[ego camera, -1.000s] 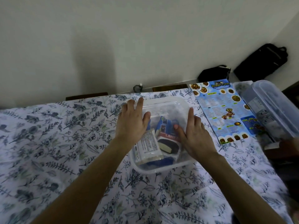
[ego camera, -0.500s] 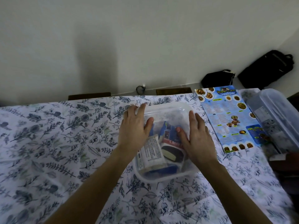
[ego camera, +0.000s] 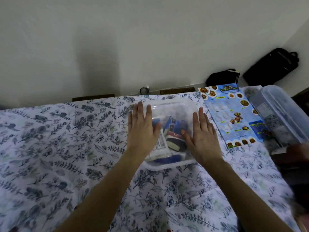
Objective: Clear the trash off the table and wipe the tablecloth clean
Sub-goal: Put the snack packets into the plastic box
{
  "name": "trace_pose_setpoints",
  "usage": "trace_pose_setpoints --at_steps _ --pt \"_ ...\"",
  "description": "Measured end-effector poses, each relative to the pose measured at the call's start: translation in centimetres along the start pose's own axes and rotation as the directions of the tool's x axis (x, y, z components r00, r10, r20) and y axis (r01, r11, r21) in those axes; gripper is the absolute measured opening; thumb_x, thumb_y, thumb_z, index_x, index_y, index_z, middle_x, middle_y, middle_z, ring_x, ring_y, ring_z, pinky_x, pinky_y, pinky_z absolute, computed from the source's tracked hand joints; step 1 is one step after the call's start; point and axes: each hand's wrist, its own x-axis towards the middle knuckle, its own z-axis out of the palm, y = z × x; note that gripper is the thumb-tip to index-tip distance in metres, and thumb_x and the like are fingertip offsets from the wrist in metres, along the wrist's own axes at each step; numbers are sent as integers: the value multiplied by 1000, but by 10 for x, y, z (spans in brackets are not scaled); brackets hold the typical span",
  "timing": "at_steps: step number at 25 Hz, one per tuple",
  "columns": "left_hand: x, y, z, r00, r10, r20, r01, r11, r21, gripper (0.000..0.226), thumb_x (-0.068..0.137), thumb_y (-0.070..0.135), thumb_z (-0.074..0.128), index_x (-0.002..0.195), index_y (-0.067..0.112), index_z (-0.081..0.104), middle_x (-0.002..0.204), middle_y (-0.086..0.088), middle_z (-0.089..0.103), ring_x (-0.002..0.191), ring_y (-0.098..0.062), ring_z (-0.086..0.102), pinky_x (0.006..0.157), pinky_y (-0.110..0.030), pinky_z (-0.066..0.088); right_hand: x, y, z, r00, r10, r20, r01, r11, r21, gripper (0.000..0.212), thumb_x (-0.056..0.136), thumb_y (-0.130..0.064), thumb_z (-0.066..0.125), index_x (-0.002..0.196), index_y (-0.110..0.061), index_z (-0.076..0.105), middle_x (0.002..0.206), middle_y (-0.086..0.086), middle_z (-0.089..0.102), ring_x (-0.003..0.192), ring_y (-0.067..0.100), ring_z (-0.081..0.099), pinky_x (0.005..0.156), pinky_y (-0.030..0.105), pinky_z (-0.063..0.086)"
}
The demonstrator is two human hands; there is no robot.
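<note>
A clear plastic container point(ego camera: 173, 106) with its lid on sits on the floral tablecloth point(ego camera: 66, 148) near the far edge. Snack wrappers point(ego camera: 173, 131), blue, white and red, show through the lid. My left hand point(ego camera: 143, 131) lies flat on the left half of the lid, fingers stretched out and pointing away from me. My right hand point(ego camera: 203, 136) lies flat on the right half, thumb pointing inward. Both palms press on the lid; neither hand curls around anything.
A blue food menu point(ego camera: 232, 114) lies to the right of the container. Beyond it a long clear plastic box point(ego camera: 284, 114) rests at the table's right edge. Two black bags point(ego camera: 270, 66) stand on the floor by the wall. Chair backs point(ego camera: 177, 90) show behind the table.
Both hands have stayed flat on the lid, spreading slightly apart toward its left and right sides. The view has shifted, so the table sits lower in the frame.
</note>
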Motion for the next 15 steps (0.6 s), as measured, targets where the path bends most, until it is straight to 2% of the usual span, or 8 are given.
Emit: trace_pose_setpoints --at_steps 3,7,11,13,15 --pt "-63 11 16 996 57 -74 -62 996 -68 63 97 46 21 152 17 8 162 -9 -2 147 -21 -13 123 -46 7 -51 2 12 999 -11 -50 16 996 88 76 90 -61 8 152 -18 2 160 3 -12 147 18 -14 121 43 4" --pt "-72 16 30 987 64 -146 -76 994 -81 62 95 42 29 151 15 18 161 -8 11 149 -21 -2 121 -48 18 -72 6 21 993 56 -108 -37 985 171 72 92 -56 15 152 -17 6 161 3 -7 148 18 -11 120 41 6" --pt "-63 20 29 984 91 -156 -102 993 -66 65 92 44 24 149 13 22 161 -9 13 150 -23 0 121 -46 17 -61 10 21 991 29 -133 -13 992 122 73 93 -55 14 152 -13 7 161 8 -6 148 25 -10 120 42 4" --pt "-52 25 25 988 109 -108 -109 994 8 67 91 46 22 149 12 21 161 -11 12 150 -26 1 122 -47 14 -48 18 16 995 7 -99 3 994 109 77 90 -59 10 151 -12 5 160 10 -7 147 27 -11 121 45 4" --pt "-34 32 19 995 96 -14 -94 988 120 68 92 48 17 151 14 11 161 -12 4 149 -28 -3 122 -50 4 -30 22 8 999 34 -43 -29 994 110 81 87 -62 8 151 -12 4 160 11 -10 147 28 -13 120 49 6"
